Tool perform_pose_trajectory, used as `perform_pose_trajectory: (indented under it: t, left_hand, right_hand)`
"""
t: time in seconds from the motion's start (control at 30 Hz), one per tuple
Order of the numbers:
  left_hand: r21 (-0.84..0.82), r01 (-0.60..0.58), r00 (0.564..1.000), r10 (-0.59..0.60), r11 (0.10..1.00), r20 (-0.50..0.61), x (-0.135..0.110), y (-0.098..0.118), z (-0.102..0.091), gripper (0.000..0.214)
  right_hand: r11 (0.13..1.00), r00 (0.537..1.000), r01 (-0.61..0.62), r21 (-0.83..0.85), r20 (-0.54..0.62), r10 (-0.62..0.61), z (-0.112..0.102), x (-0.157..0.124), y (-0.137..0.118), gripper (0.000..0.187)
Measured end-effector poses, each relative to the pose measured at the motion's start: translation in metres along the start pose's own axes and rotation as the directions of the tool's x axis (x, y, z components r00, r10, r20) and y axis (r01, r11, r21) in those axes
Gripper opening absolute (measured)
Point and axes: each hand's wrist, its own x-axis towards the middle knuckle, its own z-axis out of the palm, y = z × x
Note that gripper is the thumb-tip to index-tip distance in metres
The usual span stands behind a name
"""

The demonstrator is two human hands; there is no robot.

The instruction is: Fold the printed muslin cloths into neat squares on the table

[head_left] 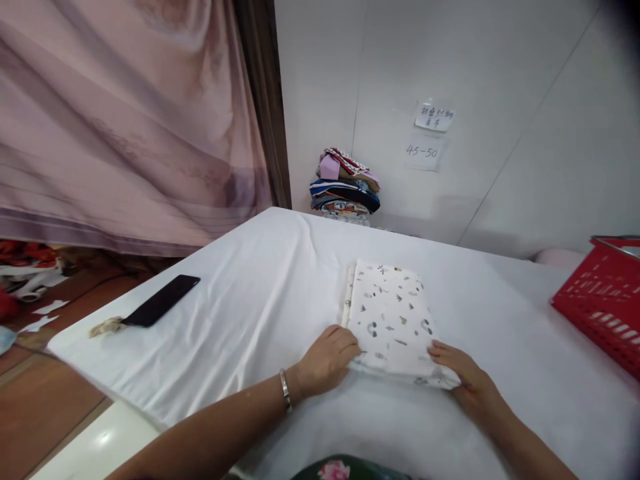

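A folded white cloth [393,313] printed with small dark motifs lies on the white-covered table [240,287]. My left hand [330,359] grips its near left corner with curled fingers, and a silver bangle circles that wrist. At the near right edge, my right hand [463,370] pinches the cloth, thumb and fingers on either side of the fold. The near edge looks slightly raised between both hands; what lies under it is hidden.
A black phone [163,301] with a beige strap rests at the table's left. A red plastic basket [603,303] stands at the right edge. Folded fabrics [345,187] are stacked beyond the far edge, by the wall with paper notes [434,117]. A pink curtain [125,127] hangs left.
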Motion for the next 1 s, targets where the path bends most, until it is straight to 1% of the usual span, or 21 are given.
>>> perform_pose_trajectory:
  t: [0.07,0.13,0.17,0.23,0.27,0.3,0.33,0.37,0.4,0.43,0.47,0.5,0.57,0.6,0.63,0.7,0.8,0.9,1.0]
  left_hand:
    - [-0.021,0.021,1.000,-0.021,1.000,0.021,-0.003,0.005,-0.002,0.039]
    - [-0.050,0.036,0.998,-0.034,0.998,0.043,-0.004,0.008,-0.005,0.033]
    - [-0.072,0.040,0.998,-0.037,0.997,0.049,-0.004,0.009,-0.007,0.028]
    - [-0.141,0.082,0.996,-0.076,0.987,0.045,0.001,0.009,-0.012,0.022]
    - [-0.183,0.140,0.990,-0.137,0.973,0.031,0.005,0.009,-0.014,0.024]
    - [-0.221,0.228,0.973,-0.231,0.948,0.014,0.010,0.007,-0.016,0.025]
    - [-0.251,0.342,0.935,-0.353,0.905,0.000,0.015,0.006,-0.017,0.024]
    - [-0.270,0.464,0.876,-0.482,0.844,0.000,0.021,0.005,-0.017,0.022]
    - [-0.275,0.573,0.805,-0.593,0.772,0.012,0.027,0.003,-0.016,0.020]
    - [-0.269,0.657,0.738,-0.674,0.705,0.034,0.032,0.002,-0.014,0.018]
    - [-0.257,0.714,0.684,-0.727,0.651,0.059,0.035,0.001,-0.012,0.018]
    - [-0.245,0.750,0.647,-0.758,0.615,0.079,0.038,0.001,-0.010,0.018]
    - [-0.227,0.785,0.607,-0.789,0.576,0.098,0.039,0.002,-0.006,0.018]
    - [-0.218,0.796,0.593,-0.798,0.564,0.102,0.038,0.003,-0.005,0.018]
    - [-0.210,0.807,0.580,-0.807,0.552,0.110,0.037,0.004,-0.005,0.018]
    - [-0.201,0.822,0.563,-0.815,0.533,0.138,0.034,0.007,-0.006,0.020]
    - [-0.200,0.826,0.558,-0.811,0.526,0.174,0.030,0.010,-0.010,0.024]
    - [-0.184,0.814,0.580,-0.794,0.551,0.185,0.028,0.010,-0.012,0.025]
    - [-0.172,0.785,0.619,-0.759,0.595,0.201,0.026,0.009,-0.011,0.023]
  right_hand:
    - [0.999,0.999,-0.033,-0.001,0.038,0.033,-0.005,-0.001,-0.002,0.028]
    - [0.993,0.989,-0.111,0.027,0.105,0.108,-0.011,-0.001,-0.005,0.029]
    - [0.986,0.976,-0.161,0.048,0.154,0.152,-0.015,0.001,-0.008,0.029]
    - [0.956,0.935,-0.287,0.066,0.236,0.264,-0.025,0.011,-0.014,0.029]
    - [0.932,0.906,-0.359,0.056,0.263,0.333,-0.030,0.020,-0.019,0.030]
    - [0.906,0.876,-0.423,0.038,0.275,0.397,-0.034,0.031,-0.025,0.030]
    - [0.880,0.848,-0.475,0.016,0.273,0.453,-0.036,0.044,-0.031,0.030]
    - [0.860,0.831,-0.509,0.001,0.261,0.492,-0.035,0.060,-0.038,0.030]
    - [0.854,0.828,-0.520,0.004,0.248,0.503,-0.031,0.077,-0.044,0.030]
    - [0.855,0.834,-0.518,0.020,0.234,0.499,-0.024,0.095,-0.050,0.030]
    - [0.852,0.838,-0.522,0.036,0.207,0.504,-0.013,0.114,-0.056,0.029]
    - [0.851,0.838,-0.523,0.055,0.213,0.502,0.000,0.133,-0.060,0.028]
    - [0.849,0.830,-0.527,0.026,0.229,0.508,0.029,0.170,-0.065,0.024]
    - [0.852,0.824,-0.521,-0.046,0.234,0.516,0.043,0.188,-0.066,0.022]
    - [0.837,0.809,-0.527,-0.150,0.215,0.548,0.056,0.205,-0.066,0.021]
    - [0.813,0.795,-0.529,-0.246,0.191,0.575,0.077,0.234,-0.064,0.022]
    - [0.761,0.764,-0.547,-0.349,0.163,0.624,0.095,0.266,-0.058,0.028]
    - [0.704,0.725,-0.576,-0.416,0.137,0.675,0.103,0.283,-0.052,0.027]
    - [0.689,0.709,-0.596,-0.413,0.131,0.693,0.107,0.286,-0.047,0.022]
